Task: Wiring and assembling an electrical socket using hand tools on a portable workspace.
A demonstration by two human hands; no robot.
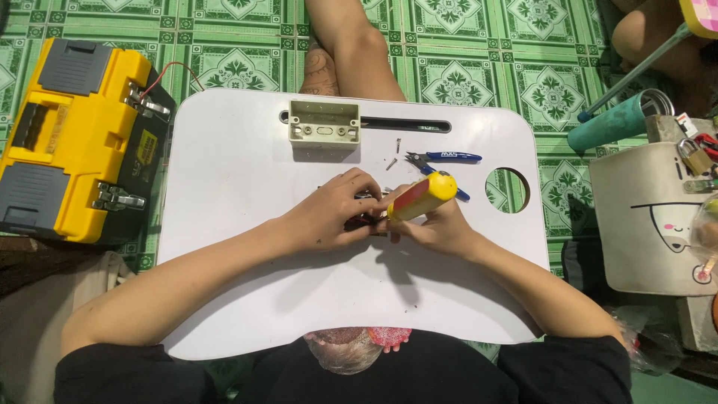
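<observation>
Person sat on the green patterned floor tiles (pixel 538 82) with a white lap table (pixel 247 172) across the legs. Left hand (pixel 333 213) was near table centre, fingers curled down, pinching a small dark part (pixel 364 219) against the tabletop; the part was mostly hidden, so its kind could not be told. Right hand (pixel 441 224) was just beside it at 3 o'clock, clenched round a screwdriver (pixel 420 196) with a yellow and red handle, the handle tilted up toward 1 o'clock, the tip down at the small part between both hands. A beige plastic wall box (pixel 324 123) lay at 12 o'clock from the hands, open side up, touching the table's long slot (pixel 407 123). Blue-handled cutters (pixel 441 158) lay at 1 o'clock, near the screwdriver, with two small screws (pixel 394 153) just beside their tips. A round hole (pixel 507 189) sat in the table at 3 o'clock. A yellow and grey toolbox (pixel 75 142) stood off the table at 9 o'clock, lid closed. A teal cup (pixel 613 120) and a cream bag (pixel 651 217) were at 3 o'clock, well apart from the hands.
</observation>
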